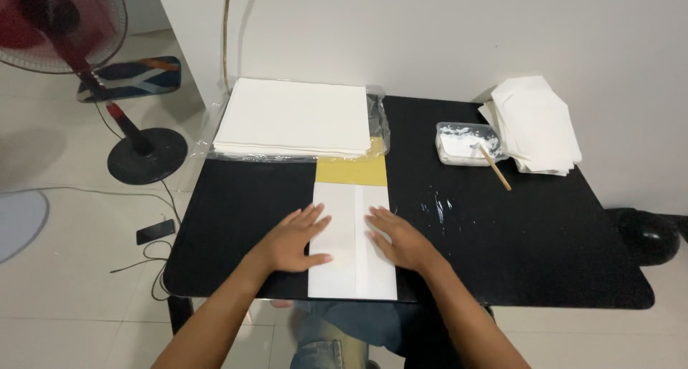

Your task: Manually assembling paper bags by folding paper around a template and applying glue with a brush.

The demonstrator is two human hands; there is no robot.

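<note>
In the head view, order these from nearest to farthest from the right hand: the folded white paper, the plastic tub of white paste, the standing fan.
1. Folded white paper: under the right hand, touching it.
2. Plastic tub of white paste: back right on the table.
3. Standing fan: on the floor, far left.

Plenty of bare black table [236, 218] out at 9 o'clock of the folded sheet [352, 240], nothing to bump there. At 12 o'clock the stack of white paper [294, 117] in its plastic wrap blocks the back edge. Toward 2 o'clock sit a tub of white paste [466, 143] with a stick [494, 167], plus a pile of folded pieces [537, 124]. The 3 to 4 o'clock stretch is open, only paste smears [436, 208].
</note>
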